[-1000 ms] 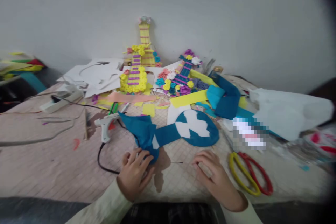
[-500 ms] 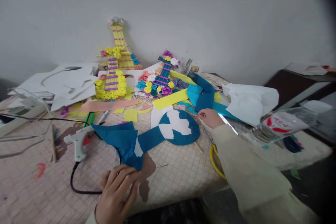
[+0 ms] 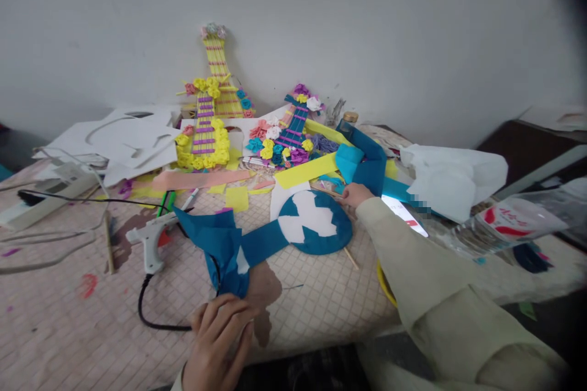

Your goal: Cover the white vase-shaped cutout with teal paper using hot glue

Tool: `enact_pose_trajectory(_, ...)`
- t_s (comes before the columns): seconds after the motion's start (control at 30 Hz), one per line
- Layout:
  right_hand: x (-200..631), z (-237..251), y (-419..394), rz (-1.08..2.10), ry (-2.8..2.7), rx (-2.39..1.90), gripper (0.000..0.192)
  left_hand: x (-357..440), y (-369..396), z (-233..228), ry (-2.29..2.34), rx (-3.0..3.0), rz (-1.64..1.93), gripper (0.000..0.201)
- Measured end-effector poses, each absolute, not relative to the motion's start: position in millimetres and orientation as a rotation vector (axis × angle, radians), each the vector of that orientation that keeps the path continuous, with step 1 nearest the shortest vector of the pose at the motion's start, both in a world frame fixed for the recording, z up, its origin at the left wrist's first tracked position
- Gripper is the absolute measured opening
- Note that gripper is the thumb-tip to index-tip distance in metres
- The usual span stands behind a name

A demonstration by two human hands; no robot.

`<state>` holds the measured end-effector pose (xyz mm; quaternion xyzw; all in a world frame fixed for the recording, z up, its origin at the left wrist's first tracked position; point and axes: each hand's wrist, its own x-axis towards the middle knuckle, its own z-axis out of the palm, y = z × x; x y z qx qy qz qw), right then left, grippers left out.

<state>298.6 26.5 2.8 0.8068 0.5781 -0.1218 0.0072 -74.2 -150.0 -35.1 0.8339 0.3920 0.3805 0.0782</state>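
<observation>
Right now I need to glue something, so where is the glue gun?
In the head view the white glue gun lies left of centre on the table, just left of the blue paper piece and beyond the left hand.

Left hand [image 3: 219, 342] flat, right hand [image 3: 354, 195] outstretched

Your open lane is the bare tabletop [image 3: 68, 324] front-left — past it the glue gun [image 3: 153, 238] and its black cord [image 3: 151, 317] block you, paper scraps [image 3: 302, 171] crowd the back.
</observation>
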Motion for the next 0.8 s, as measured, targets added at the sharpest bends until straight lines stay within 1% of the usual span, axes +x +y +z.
enact_pose_trajectory(0.1, 304.3, 13.4, 17.9, -0.276, 1.789, 2.699, 0.019, -70.7, -147.5, -32.6, 1.148, 2.484, 1.144, 0.021)
enact_pose_trajectory(0.2, 314.6, 33.7, 3.8, -0.108, 1.788, 2.934, 0.015, -68.0, -145.7, -31.6, 1.124, 2.472, 1.144, 0.023)
enact_pose_trajectory(0.3, 317.4, 56.0, -17.4, -0.038, 1.861, 3.123, 0.024, -63.5, -143.4, -29.3, 1.108, 2.427, 1.158, 0.023)
enact_pose_trajectory(0.33, 313.8, 61.8, -27.0, -0.067, 1.908, 3.148, 0.027, -61.0, -142.4, -27.1, 1.082, 2.404, 1.164, 0.023)
enact_pose_trajectory(0.37, 307.4, 66.2, -38.0, -0.165, 1.979, 3.161, 0.030, -57.7, -141.2, -23.7, 1.040, 2.374, 1.166, 0.024)
enact_pose_trajectory(0.43, 285.6, 69.5, -63.6, -0.503, 2.147, 3.126, 0.033, -48.6, -138.8, -13.4, 0.913, 2.285, 1.150, 0.025)
enact_pose_trajectory(0.47, 270.7, 68.6, -77.6, -1.059, 2.285, 3.117, 0.034, -42.6, -137.8, -7.0, 0.855, 2.225, 1.131, 0.025)
enact_pose_trajectory(0.5, 254.1, 66.2, -91.6, -1.636, 2.294, 3.028, 0.036, -35.7, -137.0, -0.2, 0.813, 2.153, 1.121, 0.025)
enact_pose_trajectory(0.53, 236.3, 62.7, -105.1, -2.102, 2.199, 2.900, 0.036, -28.3, -136.3, 6.4, 0.797, 2.079, 1.115, 0.023)
enact_pose_trajectory(0.6, 201.2, 53.7, -128.7, -2.722, 1.848, 2.653, 0.032, -13.0, -135.4, 17.0, 0.811, 1.918, 1.145, 0.023)
enact_pose_trajectory(0.67, 171.7, 44.3, -145.5, -3.108, 1.522, 2.453, 0.030, -0.3, -135.5, 22.5, 0.723, 1.803, 1.181, 0.025)
enact_pose_trajectory(0.8, 140.6, 30.8, -161.3, -3.574, 1.147, 2.151, 0.025, 9.0, -139.5, 23.0, 0.655, 1.682, 1.194, 0.019)
